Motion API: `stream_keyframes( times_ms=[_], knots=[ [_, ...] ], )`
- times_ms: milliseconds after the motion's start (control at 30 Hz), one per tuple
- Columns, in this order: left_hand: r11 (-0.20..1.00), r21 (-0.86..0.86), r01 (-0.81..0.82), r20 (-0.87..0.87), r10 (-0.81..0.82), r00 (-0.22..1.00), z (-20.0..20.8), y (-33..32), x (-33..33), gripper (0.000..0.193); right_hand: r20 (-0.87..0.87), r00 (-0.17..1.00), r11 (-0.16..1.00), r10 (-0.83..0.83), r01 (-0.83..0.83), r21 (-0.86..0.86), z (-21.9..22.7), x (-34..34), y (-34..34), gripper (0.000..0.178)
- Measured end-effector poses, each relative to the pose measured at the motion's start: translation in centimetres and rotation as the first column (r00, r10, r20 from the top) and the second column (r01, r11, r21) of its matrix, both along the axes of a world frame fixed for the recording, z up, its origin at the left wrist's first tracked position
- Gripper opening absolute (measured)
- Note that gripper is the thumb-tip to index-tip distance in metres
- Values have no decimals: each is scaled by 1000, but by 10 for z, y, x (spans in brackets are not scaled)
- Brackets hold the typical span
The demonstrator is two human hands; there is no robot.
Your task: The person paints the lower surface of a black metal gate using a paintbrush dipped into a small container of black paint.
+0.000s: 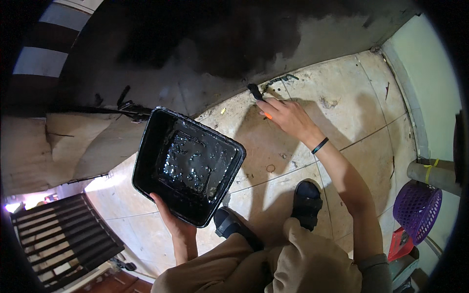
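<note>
My left hand (175,230) grips the near rim of a square black tub (141,163), its thumb over the edge. Glossy black liquid (190,161), like paint, covers the tub's bottom, with wet streaks and lumps in it. My right hand (289,118) is closed around a paintbrush with an orange handle (267,115). The brush's black-coated bristles (254,91) are at the foot of the grey wall (288,53), where it meets the floor. Much of that wall is dark with black coating, and its right part is paler.
Black smears (288,78) lie on the tiled floor (351,112) by the wall. At left are a cardboard sheet (73,146) and a slatted black rack (63,244). A purple basket (415,210) and a red container (396,244) stand at right. My sandalled feet are below.
</note>
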State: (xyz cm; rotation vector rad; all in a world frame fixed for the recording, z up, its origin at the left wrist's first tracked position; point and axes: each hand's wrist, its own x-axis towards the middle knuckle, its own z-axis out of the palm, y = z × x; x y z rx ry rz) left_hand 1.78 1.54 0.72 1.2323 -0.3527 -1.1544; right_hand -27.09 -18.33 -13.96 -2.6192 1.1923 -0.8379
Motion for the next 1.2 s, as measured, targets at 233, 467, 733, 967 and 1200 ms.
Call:
stream_keyframes(
  times_ms=[233, 467, 733, 967, 1200],
  knots=[
    [1000, 3, -8, -3, 8, 1000, -1, 2, 3, 76, 205, 979, 951, 11, 53, -305, 56, 7, -8, 31],
    [1000, 12, -18, 1, 18, 1000, -1, -2, -2, 75, 77, 997, 983, 0, 14, -184, -2, -3, 1, 35],
    [999, 37, -17, 9, 17, 1000, -3, 1, 3, 75, 179, 983, 985, -30, 59, -160, 13, -5, 10, 30],
    [999, 35, 27, -8, -26, 1000, -7, -2, 5, 78, 350, 926, 920, -139, 251, -301, 44, -21, -13, 32],
    [997, -16, 70, -64, -71, 995, -13, -7, -3, 79, -8, 988, 969, -155, 150, -198, 43, -61, -12, 31]
  ],
)
